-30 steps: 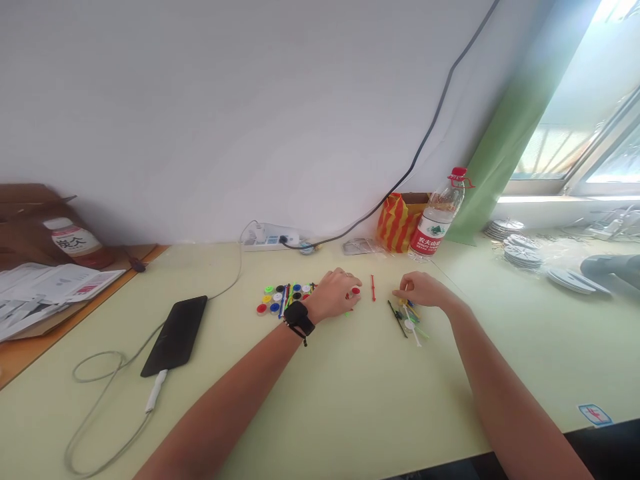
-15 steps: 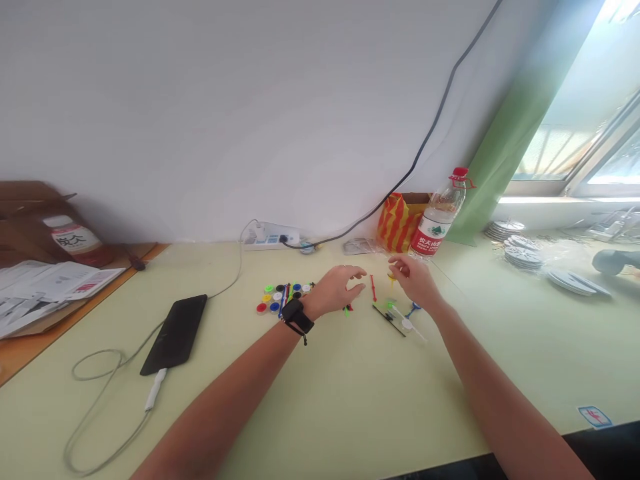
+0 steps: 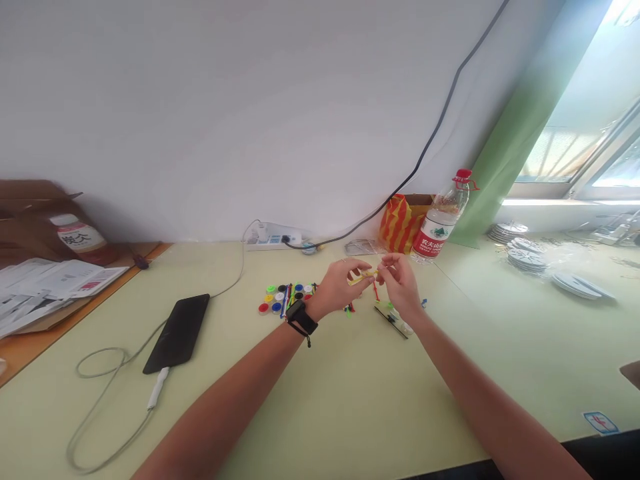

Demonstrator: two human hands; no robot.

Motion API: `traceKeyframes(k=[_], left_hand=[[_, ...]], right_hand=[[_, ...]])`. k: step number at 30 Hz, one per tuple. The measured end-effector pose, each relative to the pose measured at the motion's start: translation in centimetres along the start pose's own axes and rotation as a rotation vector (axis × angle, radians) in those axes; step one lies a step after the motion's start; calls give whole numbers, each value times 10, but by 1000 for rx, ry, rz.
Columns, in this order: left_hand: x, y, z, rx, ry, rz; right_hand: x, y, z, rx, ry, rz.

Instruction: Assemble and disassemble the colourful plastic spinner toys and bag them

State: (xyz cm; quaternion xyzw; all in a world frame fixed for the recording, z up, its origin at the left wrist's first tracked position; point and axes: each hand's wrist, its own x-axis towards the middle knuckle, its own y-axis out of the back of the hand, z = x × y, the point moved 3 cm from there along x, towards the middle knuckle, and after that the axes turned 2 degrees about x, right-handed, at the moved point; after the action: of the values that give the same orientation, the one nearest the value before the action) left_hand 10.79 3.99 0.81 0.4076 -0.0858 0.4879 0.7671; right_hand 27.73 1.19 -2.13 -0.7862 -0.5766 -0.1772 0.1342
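Between the fingertips of both hands is a small yellow plastic piece. My left hand, with a black watch on the wrist, pinches it from the left. My right hand holds its right end with closed fingertips. Several round coloured caps and thin coloured sticks lie to the left, partly behind my left hand. A red stick lies below the hands. A black stick lies near my right wrist, with green and white pieces beside it, partly covered. A blue piece shows right of the wrist.
A black phone with a white cable lies left. At the wall are a power strip, a red-yellow bag and a water bottle. Silvery discs sit right; papers and a labelled bottle are far left.
My right hand has moved left to my left hand, bringing the yellow piece. My left hand's fingers have closed on it. At the right edge, a grey object has left view and a dark shape has appeared.
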Motion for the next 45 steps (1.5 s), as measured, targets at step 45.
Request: traceKeyframes(k=[45], left_hand=[[-23, -39, -8, 714, -167, -363]], right_hand=[[19, 53, 26, -844, -64, -621]])
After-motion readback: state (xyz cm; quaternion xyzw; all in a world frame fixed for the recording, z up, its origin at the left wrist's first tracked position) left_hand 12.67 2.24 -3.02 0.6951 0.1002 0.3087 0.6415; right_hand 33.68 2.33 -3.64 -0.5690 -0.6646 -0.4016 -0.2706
